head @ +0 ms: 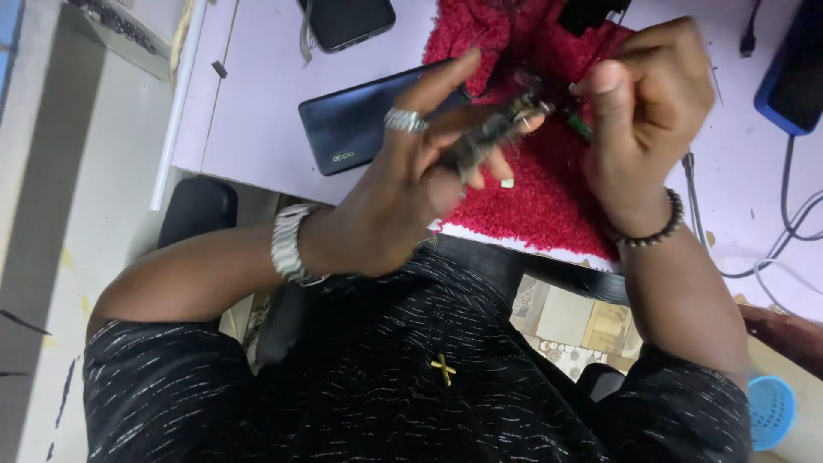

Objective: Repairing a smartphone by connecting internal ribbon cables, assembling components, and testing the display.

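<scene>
Head view: left hand (403, 193) fingers pinch small dark part (497, 129); right hand (647, 103) fingers closed on green-tipped tool (576, 125).

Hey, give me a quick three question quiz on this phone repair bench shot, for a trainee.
1. True or false: the left hand wears a ring.
2. The small dark part is held over: A) red mat B) bare floor C) blue cup
3. Fill in: the dark phone lies to the ____ of the mat.

Key: 1 true; 2 A; 3 left. The right hand pinches the part too.
</scene>
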